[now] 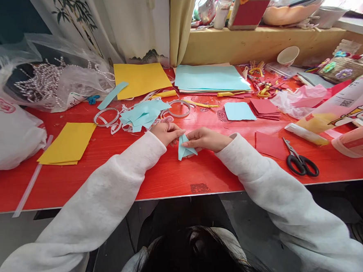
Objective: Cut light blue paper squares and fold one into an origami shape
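Note:
A small folded piece of light-blue paper (182, 152) is between my hands, over the red table near its front middle. My left hand (166, 132) pinches its upper end, with thumb and fingers closed. From the other side my right hand (206, 140) grips its right edge between thumb and fingers. Two pointed flaps of the paper spread downward, toward me. Just behind my left hand lies a heap of light-blue paper scraps (145, 113). A light-blue paper square (240, 111) lies beyond my right hand, beside a stack of red squares (264, 108).
Black-handled scissors (301, 163) lie on the right by a red paper sheet (270, 145). Rolls of tape (180, 108) sit behind the hands. Yellow sheets (68, 143) and a ruler-like clear strip (33, 178) are left. Plastic bags (10, 130) stand far left, a paper cup (287, 56) back right.

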{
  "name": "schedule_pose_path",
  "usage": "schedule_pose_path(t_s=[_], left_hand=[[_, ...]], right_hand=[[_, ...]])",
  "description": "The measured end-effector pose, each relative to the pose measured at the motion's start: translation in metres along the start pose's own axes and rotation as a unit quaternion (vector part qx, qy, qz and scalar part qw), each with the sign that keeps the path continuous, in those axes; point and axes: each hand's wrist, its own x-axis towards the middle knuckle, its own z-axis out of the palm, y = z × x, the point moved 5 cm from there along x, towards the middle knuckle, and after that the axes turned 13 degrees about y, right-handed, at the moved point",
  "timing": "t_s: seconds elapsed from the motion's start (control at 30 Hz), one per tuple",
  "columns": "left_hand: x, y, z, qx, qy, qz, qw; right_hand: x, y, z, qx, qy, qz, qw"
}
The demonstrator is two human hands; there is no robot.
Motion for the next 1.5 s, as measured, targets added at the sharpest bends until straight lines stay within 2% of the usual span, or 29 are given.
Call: schedule_pose_path(t_s=[0.17,0.27,0.4,0.5,0.63,0.77,0.9,1.1,1.23,1.4,1.5], left_hand=[[0.0006,-0.0003,0.0006,-0.033,-0.008,-0.022,0.999],[-0.0001,0.0030,-0.0003,-0.041,-0.005,-0.009,0.999],[-0.0020,0.0079,-0.0062,0.035,0.033,0.064,0.997],[-0.0033,0.0085,-0.0077,0.069,0.044,0.097,0.992],[-0.0023,0.0052,-0.0047,0.080,0.032,0.084,0.993],[-0.0012,0.0031,-0.0010,0.058,0.008,0.067,0.996],[-0.0016,0.0029,-0.0023,0.056,0.011,0.080,0.995],[-0.0007,0.0022,-0.0028,0.068,0.020,0.107,0.992],[0.0004,-0.0008,0.0016,0.041,-0.012,0.076,0.996],[0.0011,-0.0001,-0.0005,0.040,0.002,0.055,0.998],[0.0006,0.0003,0.0013,0.004,-0.015,0.016,1.000]], right_hand=[[-0.0051,-0.0018,0.0041,0.045,-0.057,0.011,0.997],[-0.0075,-0.0028,0.0060,0.083,-0.082,0.013,0.993],[-0.0064,-0.0037,0.0050,0.105,-0.044,0.015,0.993],[-0.0046,-0.0052,0.0038,0.063,-0.007,-0.001,0.998],[-0.0055,-0.0060,0.0064,0.034,-0.037,-0.002,0.999],[-0.0076,-0.0059,0.0070,0.055,-0.077,-0.002,0.995],[-0.0084,-0.0051,0.0074,0.079,-0.098,0.002,0.992],[-0.0043,-0.0036,0.0059,0.033,-0.035,0.001,0.999],[-0.0023,-0.0009,0.0071,0.035,-0.033,0.016,0.999],[-0.0035,-0.0001,0.0079,0.028,-0.053,0.025,0.998],[-0.0045,0.0001,0.0082,0.020,-0.072,0.028,0.997]])
